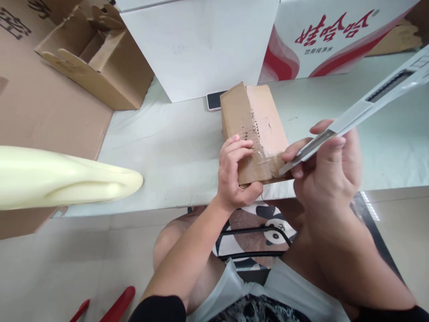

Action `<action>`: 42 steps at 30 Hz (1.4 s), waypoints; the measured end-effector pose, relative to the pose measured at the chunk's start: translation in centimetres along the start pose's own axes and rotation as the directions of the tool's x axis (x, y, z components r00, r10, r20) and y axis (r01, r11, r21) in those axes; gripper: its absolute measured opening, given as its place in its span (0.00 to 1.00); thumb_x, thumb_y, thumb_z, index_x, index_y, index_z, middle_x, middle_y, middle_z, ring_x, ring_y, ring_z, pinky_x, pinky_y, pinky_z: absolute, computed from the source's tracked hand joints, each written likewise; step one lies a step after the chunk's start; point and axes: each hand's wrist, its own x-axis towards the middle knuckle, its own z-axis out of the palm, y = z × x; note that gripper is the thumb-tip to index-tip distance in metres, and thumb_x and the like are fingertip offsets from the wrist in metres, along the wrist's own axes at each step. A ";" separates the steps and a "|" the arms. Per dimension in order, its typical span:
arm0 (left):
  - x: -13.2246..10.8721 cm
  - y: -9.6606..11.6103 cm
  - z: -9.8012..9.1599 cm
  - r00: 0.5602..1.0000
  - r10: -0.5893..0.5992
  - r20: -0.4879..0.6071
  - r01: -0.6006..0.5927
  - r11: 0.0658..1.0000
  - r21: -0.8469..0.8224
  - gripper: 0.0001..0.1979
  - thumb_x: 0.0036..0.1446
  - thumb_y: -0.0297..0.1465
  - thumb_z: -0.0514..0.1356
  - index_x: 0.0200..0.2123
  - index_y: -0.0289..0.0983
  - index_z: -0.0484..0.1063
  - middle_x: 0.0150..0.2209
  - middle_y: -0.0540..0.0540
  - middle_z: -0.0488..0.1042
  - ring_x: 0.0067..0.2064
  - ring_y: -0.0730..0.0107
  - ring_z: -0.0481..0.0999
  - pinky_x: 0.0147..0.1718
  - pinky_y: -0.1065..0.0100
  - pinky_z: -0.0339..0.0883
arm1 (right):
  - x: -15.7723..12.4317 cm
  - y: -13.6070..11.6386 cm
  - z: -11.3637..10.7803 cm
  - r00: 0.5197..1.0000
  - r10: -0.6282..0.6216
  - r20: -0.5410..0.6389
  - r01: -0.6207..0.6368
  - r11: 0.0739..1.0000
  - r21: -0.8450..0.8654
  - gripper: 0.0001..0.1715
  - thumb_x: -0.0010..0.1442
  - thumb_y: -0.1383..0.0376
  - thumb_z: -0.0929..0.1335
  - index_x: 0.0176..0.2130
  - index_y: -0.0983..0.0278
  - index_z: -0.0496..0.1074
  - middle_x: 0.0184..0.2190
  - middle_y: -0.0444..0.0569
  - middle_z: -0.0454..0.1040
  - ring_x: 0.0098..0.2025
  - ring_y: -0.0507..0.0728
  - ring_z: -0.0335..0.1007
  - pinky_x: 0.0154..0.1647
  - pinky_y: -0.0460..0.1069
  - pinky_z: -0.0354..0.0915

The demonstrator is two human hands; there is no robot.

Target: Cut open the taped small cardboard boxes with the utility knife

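Observation:
A small brown cardboard box (268,116) with clear tape and a torn, punctured seam rests near the table's front edge. My left hand (236,172) grips its near left corner, with fingers on top and the thumb at the front. Closed around a long white utility knife (355,105), my right hand (323,165) is at the box's near right corner. The knife's tip meets the taped edge there, and its body slants up to the upper right. How far the blade goes into the tape cannot be made out.
A phone (213,101) lies behind the box. Large white cartons (201,49) stand at the back, an open brown carton (117,67) at the back left. A pale yellow smooth object (67,179) juts in from the left. Red objects (119,304) show at the lower left.

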 end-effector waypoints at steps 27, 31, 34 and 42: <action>1.4 -3.7 -4.1 0.762 -0.497 -0.415 0.444 0.868 -0.225 0.28 0.72 0.51 0.48 0.57 0.39 0.75 0.54 0.41 0.81 0.68 0.56 0.71 0.66 0.60 0.68 | 3.2 1.3 -6.1 0.969 0.245 -0.046 -0.246 0.911 -0.331 0.10 0.61 0.55 0.70 0.36 0.58 0.77 0.24 0.43 0.69 0.25 0.54 0.64 0.28 0.51 0.58; 2.6 -4.0 -5.6 0.718 -0.560 -0.414 0.440 0.826 -0.353 0.28 0.70 0.52 0.53 0.58 0.38 0.75 0.59 0.43 0.78 0.70 0.52 0.68 0.66 0.59 0.68 | 3.6 3.4 -7.7 0.864 0.502 -0.030 -0.267 0.407 -0.874 0.11 0.61 0.55 0.68 0.33 0.58 0.76 0.21 0.44 0.67 0.25 0.58 0.63 0.30 0.53 0.56; 3.4 -4.4 -6.4 0.686 -0.626 -0.371 0.448 0.765 -0.463 0.27 0.67 0.51 0.55 0.56 0.39 0.76 0.61 0.43 0.77 0.70 0.52 0.68 0.66 0.59 0.68 | 4.5 5.2 -9.7 0.877 0.472 -0.091 -0.160 0.107 -0.981 0.11 0.61 0.56 0.67 0.31 0.58 0.76 0.22 0.49 0.70 0.28 0.62 0.66 0.32 0.55 0.57; 4.3 0.9 -8.0 0.197 -0.937 0.288 0.824 0.000 -0.566 0.24 0.64 0.52 0.59 0.50 0.40 0.79 0.44 0.43 0.85 0.58 0.44 0.80 0.50 0.52 0.80 | 4.3 6.8 -10.6 0.974 0.224 0.038 -0.099 0.573 -0.814 0.25 0.63 0.45 0.64 0.46 0.59 0.78 0.47 0.58 0.80 0.52 0.71 0.75 0.55 0.68 0.67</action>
